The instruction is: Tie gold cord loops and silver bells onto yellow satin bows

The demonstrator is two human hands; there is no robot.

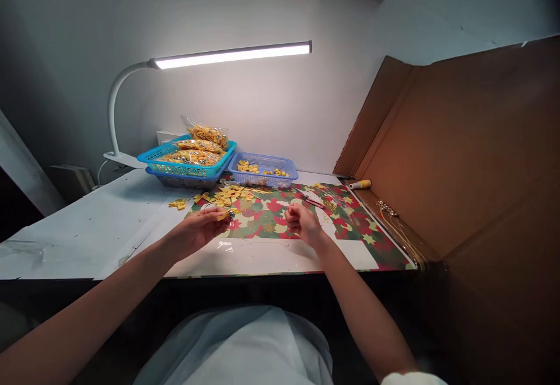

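Note:
My left hand (202, 227) is closed in a pinch on a yellow bow (224, 216), which has a small shiny dark ball, maybe a bell, at its side. Level with it on the right, my right hand (304, 223) is curled shut over the patterned mat (262, 228). Whatever its fingertips may grip is too small to make out. Beyond my left hand lies a loose pile of yellow bows (227, 195). A red-handled tool (312, 202), perhaps snips, rests just past my right hand.
Stacked baskets (188, 170) with bagged yellow pieces stand at the back left, beside a blue basket (286, 181) holding more bows. A lamp (236, 55) arches above. To the right are a thread spool (361, 184) and a tall cardboard sheet (459, 140).

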